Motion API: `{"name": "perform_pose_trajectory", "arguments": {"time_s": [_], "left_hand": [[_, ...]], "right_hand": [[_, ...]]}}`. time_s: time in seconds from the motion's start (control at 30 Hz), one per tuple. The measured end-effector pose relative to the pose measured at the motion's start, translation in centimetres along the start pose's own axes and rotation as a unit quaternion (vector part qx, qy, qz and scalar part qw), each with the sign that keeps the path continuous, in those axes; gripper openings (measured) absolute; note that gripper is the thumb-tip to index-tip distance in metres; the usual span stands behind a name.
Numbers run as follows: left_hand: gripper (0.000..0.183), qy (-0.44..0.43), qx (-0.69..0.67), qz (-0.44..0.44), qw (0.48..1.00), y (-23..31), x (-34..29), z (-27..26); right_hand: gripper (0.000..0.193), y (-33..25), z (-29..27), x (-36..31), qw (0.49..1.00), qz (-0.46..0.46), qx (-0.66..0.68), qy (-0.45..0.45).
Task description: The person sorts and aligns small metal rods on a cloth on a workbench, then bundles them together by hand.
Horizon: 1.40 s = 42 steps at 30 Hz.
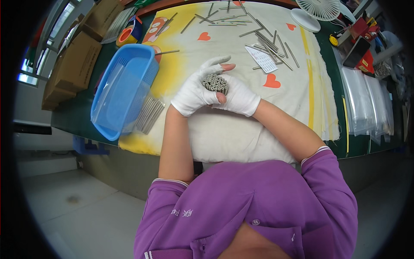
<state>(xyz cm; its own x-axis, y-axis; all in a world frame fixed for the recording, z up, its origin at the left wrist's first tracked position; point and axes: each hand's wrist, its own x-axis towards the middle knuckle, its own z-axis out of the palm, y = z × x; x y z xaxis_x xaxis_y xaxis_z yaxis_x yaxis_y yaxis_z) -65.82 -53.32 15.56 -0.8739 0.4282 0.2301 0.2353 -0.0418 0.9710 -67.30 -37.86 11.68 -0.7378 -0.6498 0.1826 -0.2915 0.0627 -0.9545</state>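
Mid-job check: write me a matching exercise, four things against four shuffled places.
Things:
1. Rod bundle
2. Plastic basket
3. Fan
4. Printed card

Places:
A. At the picture's top edge, right side
B. Among loose rods on the cloth
C. Between the left hand and right hand
D. Left of both hands, beside the cardboard boxes

Right pairs: 1-C, 2-D, 3-A, 4-B
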Motion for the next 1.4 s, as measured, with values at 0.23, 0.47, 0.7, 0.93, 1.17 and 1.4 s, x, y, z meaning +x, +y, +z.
{"name": "perform_pose_trajectory", "arguments": {"time_s": [0.23, 0.47, 0.7, 0.93, 1.17, 1.4], "left_hand": [[0.109, 0.043, 0.001, 0.095, 0.995, -0.1, 0.6, -0.4], [0.089, 0.303, -0.157, 0.131, 0.931, -2.2, 0.6, -2.8], [0.051, 0.215, 0.142, -0.033, 0.966, 0.9, -4.4, 1.4], [0.049, 0.032, 0.587, -0.015, 0.809, 0.4, -9.9, 2.2], [0.034, 0.164, 0.524, 0.039, 0.835, -0.4, -12.3, -1.0], [0.038, 0.276, 0.469, 0.037, 0.838, -1.4, -13.1, 0.0]], "right_hand": [[0.027, -2.9, -0.8, 0.3, 0.979, -0.113, -0.140, 0.095], [0.034, -2.7, -1.0, 0.8, 0.878, -0.264, -0.381, -0.119], [0.070, -3.8, -2.6, -2.1, 0.827, -0.263, -0.454, -0.202], [0.081, -4.2, -6.0, -8.4, 0.812, -0.193, -0.503, -0.224], [0.073, -4.5, -6.8, -10.2, 0.834, -0.174, -0.499, -0.159], [0.073, -3.8, -4.0, -6.8, 0.812, -0.170, -0.529, -0.180]]}}
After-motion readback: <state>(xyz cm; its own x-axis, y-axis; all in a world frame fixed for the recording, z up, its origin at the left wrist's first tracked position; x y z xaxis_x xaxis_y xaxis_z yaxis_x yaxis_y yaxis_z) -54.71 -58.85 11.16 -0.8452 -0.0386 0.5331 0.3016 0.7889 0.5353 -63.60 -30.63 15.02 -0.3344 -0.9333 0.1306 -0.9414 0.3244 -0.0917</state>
